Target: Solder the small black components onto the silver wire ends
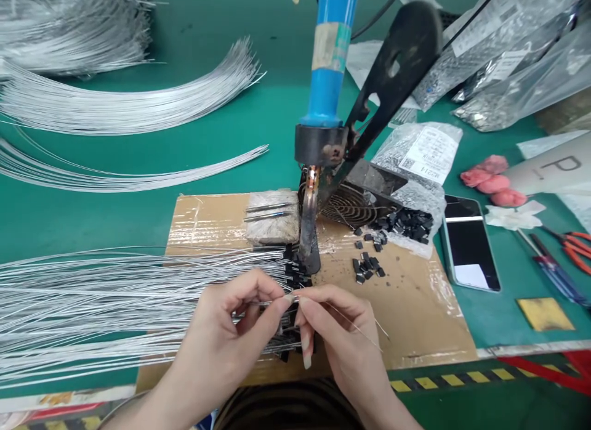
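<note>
My left hand (240, 331) is closed in a pinch on a thin cable, just in front of the bent metal tip of a blue-handled soldering iron (325, 66). Meeting it fingertip to fingertip, my right hand (348, 331) pinches the cable's end; fine loose strands (381, 329) stick out on its right. The exact join between the fingers is hidden. Under and left of my hands lies a wide bundle of silver-grey cables (115, 294), with small black connectors (293, 270) at their right ends.
Cardboard (429, 319) covers the work spot. A pale block (272, 227) carries two thin metal rods. Loose black connector pieces (367, 267) lie right of the iron, near a round fan grille (351, 205). A phone (471, 242), pliers (577, 251) and more cable bundles (129, 103) lie around.
</note>
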